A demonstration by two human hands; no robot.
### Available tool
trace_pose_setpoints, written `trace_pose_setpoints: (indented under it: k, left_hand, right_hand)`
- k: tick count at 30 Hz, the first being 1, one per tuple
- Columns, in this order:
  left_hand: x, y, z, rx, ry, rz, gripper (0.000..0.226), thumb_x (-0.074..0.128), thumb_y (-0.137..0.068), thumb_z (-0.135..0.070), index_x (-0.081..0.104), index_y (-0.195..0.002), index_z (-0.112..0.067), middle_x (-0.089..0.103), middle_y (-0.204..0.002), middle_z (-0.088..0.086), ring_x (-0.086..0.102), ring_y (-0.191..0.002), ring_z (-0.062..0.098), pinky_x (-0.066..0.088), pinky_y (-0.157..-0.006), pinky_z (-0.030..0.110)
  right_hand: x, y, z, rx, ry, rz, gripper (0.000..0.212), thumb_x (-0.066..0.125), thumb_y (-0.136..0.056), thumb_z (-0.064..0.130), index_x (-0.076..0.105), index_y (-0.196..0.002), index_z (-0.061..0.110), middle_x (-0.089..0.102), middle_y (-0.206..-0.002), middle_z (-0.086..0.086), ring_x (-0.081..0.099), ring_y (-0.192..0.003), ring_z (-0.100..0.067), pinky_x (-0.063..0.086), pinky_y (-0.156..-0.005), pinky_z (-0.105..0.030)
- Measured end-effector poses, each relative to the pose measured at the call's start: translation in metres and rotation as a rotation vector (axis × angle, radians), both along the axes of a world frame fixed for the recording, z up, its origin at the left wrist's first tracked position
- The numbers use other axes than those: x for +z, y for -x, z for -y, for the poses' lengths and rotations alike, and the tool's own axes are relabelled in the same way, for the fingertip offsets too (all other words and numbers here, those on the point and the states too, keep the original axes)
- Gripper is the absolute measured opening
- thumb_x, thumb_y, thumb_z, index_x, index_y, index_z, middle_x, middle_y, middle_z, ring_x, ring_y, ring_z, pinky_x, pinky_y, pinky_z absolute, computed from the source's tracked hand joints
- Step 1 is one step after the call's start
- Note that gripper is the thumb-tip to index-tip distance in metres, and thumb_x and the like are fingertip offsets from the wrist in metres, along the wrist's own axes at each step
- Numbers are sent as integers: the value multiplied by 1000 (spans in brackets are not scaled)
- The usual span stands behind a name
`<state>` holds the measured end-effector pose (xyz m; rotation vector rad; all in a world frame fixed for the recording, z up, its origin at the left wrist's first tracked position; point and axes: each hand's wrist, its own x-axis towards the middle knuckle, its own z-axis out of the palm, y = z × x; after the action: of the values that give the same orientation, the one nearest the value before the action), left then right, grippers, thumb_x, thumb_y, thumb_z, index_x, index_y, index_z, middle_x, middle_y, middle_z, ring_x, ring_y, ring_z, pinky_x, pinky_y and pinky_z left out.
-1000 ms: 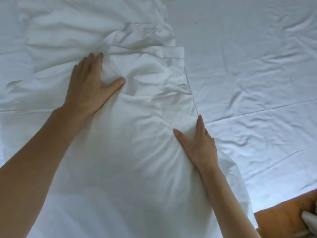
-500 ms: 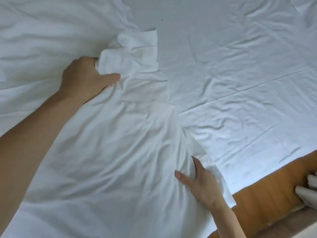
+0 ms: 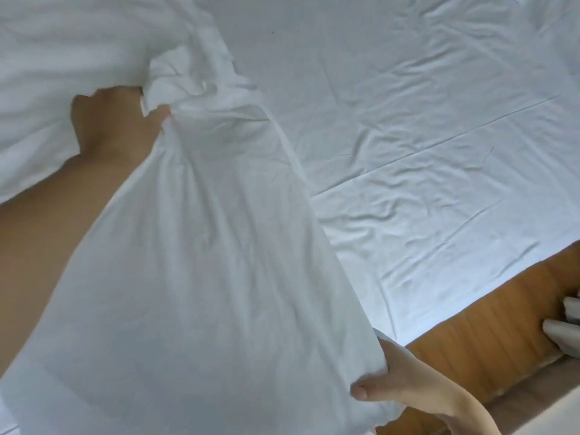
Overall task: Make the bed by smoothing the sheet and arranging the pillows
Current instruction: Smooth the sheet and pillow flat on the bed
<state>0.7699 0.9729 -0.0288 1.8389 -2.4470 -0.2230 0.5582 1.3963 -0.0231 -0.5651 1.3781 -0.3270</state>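
From your head camera, your left hand (image 3: 114, 124) is fisted on the bunched far end of the pillow (image 3: 194, 262), while your right hand (image 3: 398, 384) pinches its near corner, thumb curled on top. The pillow stretches between them, over the sheet (image 3: 408, 136). Right of your left hand the wrinkled sheet lies open; beyond your right hand its edge meets wooden floor (image 3: 470, 324).
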Motion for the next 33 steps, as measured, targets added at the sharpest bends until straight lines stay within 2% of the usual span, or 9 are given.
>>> trace_pose_setpoints:
  k: [3,5,11,16,19,22,25,30,33]
  left_hand:
    - [-9,22,-23,-43,53,178,37,54,-95,-32,64,-96,4,61,-96,34,58,-94,46,35,-89,46]
    - [-13,27,-24,-47,55,192,29,55,-95,-25,62,-103,1,60,-100,32,55,-99,46,33,-92,47]
    - [1,7,-52,-150,182,21,62,56,-86,-18,32,-143,-11,43,-133,25,36,-127,41,16,-115,52]
    - [-2,-69,-101,4,140,-56,54,40,-97,-40,34,-145,-14,25,-151,24,19,-142,38,6,-117,52]
    - [-11,-109,-113,192,80,-109,60,33,-96,-47,34,-146,-15,22,-153,26,17,-142,39,5,-117,52]
    - [-11,-130,-119,267,64,-136,60,33,-95,-46,32,-147,-17,17,-155,24,13,-144,37,2,-117,48]
    - [-15,-149,-117,272,15,-167,59,36,-95,-47,30,-148,-21,13,-157,20,9,-146,33,2,-118,45]
    - [-33,-187,-79,255,-196,-104,63,34,-97,-55,19,-152,-26,5,-161,8,4,-147,25,1,-120,40]
    - [-33,-203,-56,499,-244,-132,81,41,-89,-65,11,-152,-24,4,-160,13,8,-146,32,10,-118,49]
  right_hand:
    - [-4,1,-8,-123,-34,160,70,77,-73,26,47,-136,34,56,-134,4,54,-125,-16,44,-105,-40]
    - [-6,1,-9,-181,-55,153,70,74,-74,34,46,-137,23,62,-129,1,58,-120,-17,45,-104,-39]
    - [-5,-10,-8,-208,-37,-413,85,51,-60,88,47,-127,37,66,-109,18,64,-101,-5,50,-92,-35]
    - [9,-52,75,-162,478,-938,77,39,-87,69,29,-149,23,37,-149,0,31,-136,-19,36,-102,-32]
    - [8,-97,164,10,925,-1038,67,42,-92,54,35,-148,17,32,-152,-20,28,-140,-36,27,-112,-47]
    - [-4,-140,243,312,1130,-1083,64,39,-92,57,37,-147,24,26,-155,-20,21,-143,-40,16,-114,-54]
    - [-30,-149,286,540,985,-1110,63,30,-95,62,25,-151,33,16,-160,-9,10,-147,-33,5,-117,-51]
    - [-72,-112,323,360,544,-1113,67,19,-95,63,11,-153,30,3,-162,-2,2,-148,-26,1,-118,-51]
    - [-74,-103,342,321,421,-1120,73,18,-93,66,6,-154,26,0,-162,-4,-3,-148,-30,-4,-116,-55]
